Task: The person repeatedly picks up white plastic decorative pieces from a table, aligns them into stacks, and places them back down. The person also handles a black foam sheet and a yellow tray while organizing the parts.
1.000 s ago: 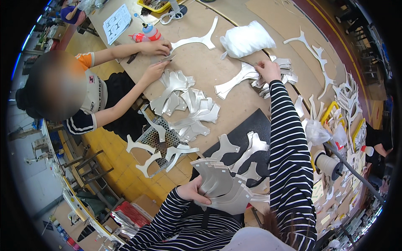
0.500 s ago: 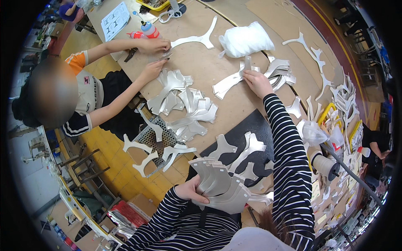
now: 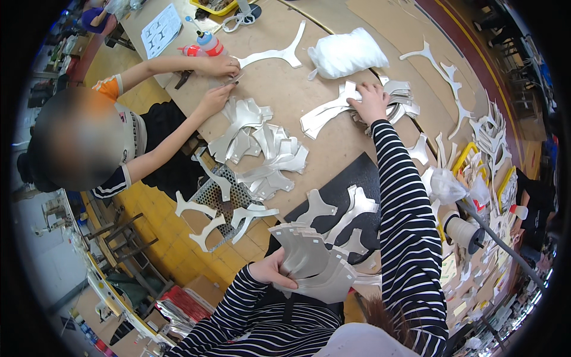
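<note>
My left hand (image 3: pixel 269 271) is closed on the edge of a fanned stack of silver cut pieces (image 3: pixel 315 262), held near my body above the table's near edge. Small pale tags show along the stack's upper edges. With fingers apart, my right hand (image 3: pixel 371 102) reaches across the table. It rests between some overlapping silver cut pieces (image 3: pixel 324 116) on its left and a layered pile of similar pieces (image 3: pixel 404 98) on its right. My palm and fingers partly cover that pile.
Opposite, at left, another person's hands (image 3: pixel 223 74) work on a white forked strip (image 3: pixel 279 55). A heap of silver pieces (image 3: pixel 262 146) lies mid-table. Other things here are a black mat (image 3: pixel 351 178), a white plastic bag (image 3: pixel 348 53), squeeze bottles (image 3: pixel 209 43) and a thread cone (image 3: pixel 461 233).
My right hand has let go of the silver piece on the left and shifted slightly right and farther away, onto the layered pile. My left hand stays on its stack.
</note>
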